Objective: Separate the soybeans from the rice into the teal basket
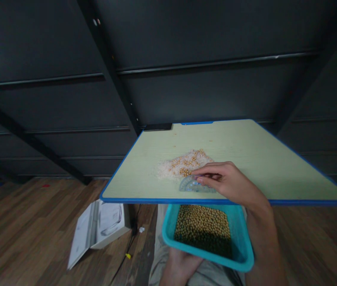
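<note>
Tabletop [275,167], pale green, blue-edged: one heap of white grains [164,169] with yellow beans [185,172]; one clear protractor [187,185] beside it, right hand [230,180] over its edge. Below front edge: one teal basin [241,238] holding tan beans [201,222], left hand [182,263] underneath. Floor [37,226]: one open white box [112,235].

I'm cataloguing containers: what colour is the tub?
Turquoise: the tub shows best in the head view.

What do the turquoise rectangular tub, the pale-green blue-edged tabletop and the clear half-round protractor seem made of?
Tub: probably moulded plastic, faintly glossy, given its even colour and rounded rim. Tabletop: perhaps laminated board, matte, faint grain lines showing. Protractor: likely smooth clear plastic, since the tabletop shows through.
</note>
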`<state>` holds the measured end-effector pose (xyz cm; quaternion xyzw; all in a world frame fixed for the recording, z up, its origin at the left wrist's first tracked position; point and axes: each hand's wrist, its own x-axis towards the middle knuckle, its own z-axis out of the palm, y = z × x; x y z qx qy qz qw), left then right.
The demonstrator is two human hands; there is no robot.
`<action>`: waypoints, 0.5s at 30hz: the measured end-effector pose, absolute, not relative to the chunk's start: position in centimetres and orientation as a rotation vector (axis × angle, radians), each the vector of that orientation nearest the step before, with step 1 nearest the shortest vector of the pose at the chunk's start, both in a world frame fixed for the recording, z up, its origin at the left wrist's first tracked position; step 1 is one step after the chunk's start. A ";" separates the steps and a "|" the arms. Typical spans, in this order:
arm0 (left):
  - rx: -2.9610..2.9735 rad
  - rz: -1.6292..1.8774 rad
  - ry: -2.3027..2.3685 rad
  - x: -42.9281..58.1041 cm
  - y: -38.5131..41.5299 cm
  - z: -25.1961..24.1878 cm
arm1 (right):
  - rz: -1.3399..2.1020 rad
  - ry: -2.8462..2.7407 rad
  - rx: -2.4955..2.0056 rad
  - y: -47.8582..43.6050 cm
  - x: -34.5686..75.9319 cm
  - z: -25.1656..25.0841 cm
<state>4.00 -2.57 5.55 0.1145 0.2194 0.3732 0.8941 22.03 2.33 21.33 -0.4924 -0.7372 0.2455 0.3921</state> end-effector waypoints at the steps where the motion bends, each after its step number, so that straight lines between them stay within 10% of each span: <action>1: 0.297 0.782 0.519 4.0 -2.6 5.2 | 0.559 -1.877 -1.263 2.5 22.1 21.3; 15: 0.899 0.899 0.973 2.7 -1.7 1.6 | 0.256 -1.671 -1.321 2.0 23.7 21.9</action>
